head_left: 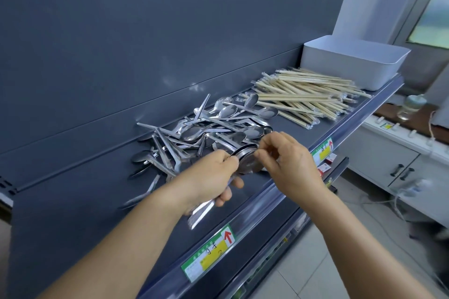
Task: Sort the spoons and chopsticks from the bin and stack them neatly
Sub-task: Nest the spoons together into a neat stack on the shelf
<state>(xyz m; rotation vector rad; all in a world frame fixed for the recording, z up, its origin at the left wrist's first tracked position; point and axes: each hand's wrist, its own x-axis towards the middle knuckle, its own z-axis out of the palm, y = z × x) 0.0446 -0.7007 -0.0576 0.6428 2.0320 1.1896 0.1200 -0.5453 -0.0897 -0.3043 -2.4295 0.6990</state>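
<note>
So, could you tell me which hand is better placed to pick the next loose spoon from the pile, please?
The right hand, probably. The left hand already grips the nested stack of spoons, handles trailing below it, while the right only pinches at the stack's bowls and sits nearest the loose spoon pile.

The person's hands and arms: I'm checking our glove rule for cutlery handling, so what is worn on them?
Nothing shows. The left hand and right hand are bare, without gloves, and I can make out no rings. Both forearms are uncovered as far as the frame's bottom edge, with no sleeve, watch or wristband visible.
</note>
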